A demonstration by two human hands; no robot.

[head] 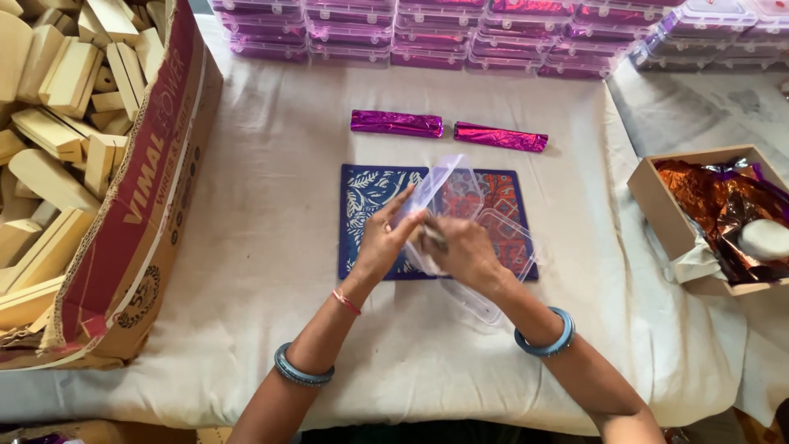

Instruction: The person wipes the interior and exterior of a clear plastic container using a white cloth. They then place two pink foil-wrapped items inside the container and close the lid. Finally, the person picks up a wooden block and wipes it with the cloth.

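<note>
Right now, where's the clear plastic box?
In the head view, the clear plastic box is at table centre, held open by both hands over the blue patterned mat, below two purple foil-wrapped packets.

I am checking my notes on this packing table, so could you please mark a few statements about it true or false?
1. Both hands, left hand and right hand, hold a clear plastic box with its lid open. True.
2. Three purple foil-wrapped bars lie beyond the mat. False: two lie there.
3. The cardboard carton at the left holds wooden blocks. True.
4. The blue patterned mat lies under the box. True.
5. The small box at the right holds purple foil only. False: mostly copper-coloured foil.
</note>
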